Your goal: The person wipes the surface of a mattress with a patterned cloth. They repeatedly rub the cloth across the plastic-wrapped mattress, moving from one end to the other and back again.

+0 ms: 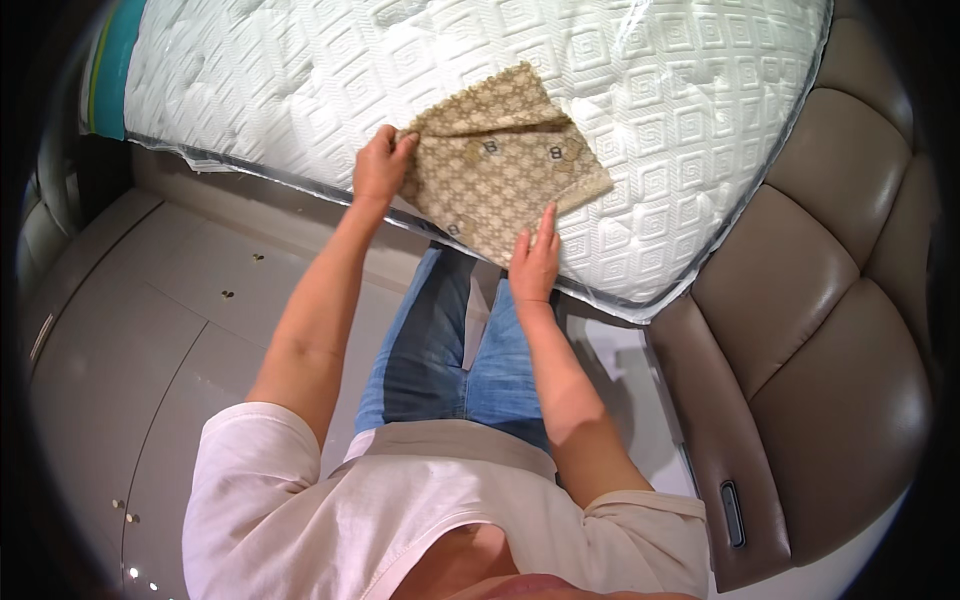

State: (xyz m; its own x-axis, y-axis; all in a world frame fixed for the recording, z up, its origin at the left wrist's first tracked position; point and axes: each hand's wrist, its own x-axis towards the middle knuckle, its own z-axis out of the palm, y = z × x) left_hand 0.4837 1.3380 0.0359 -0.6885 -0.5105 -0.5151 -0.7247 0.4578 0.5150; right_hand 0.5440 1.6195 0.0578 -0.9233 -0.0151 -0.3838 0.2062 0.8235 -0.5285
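Observation:
A tan and brown patterned cloth [495, 169] with small bear-and-letter motifs lies partly folded on a white quilted mattress [652, 165]. Its upper part is doubled over in a crease, and its rim looks fluffy. My left hand [381, 166] pinches the cloth's left corner between thumb and fingers. Along the lower right edge, my right hand [536, 259] rests with its fingers stretched out on top of the fabric. The near corner of the cloth hangs over the mattress's front edge, close to my jeans [457, 337].
Clear plastic film with a dark edge wraps the mattress, which has a teal band [116, 71] at far left. To the right curves a brown padded leather headboard [817, 300] with a dark inset panel [733, 514]. Grey cabinet fronts [202, 292] with small knobs stand at left.

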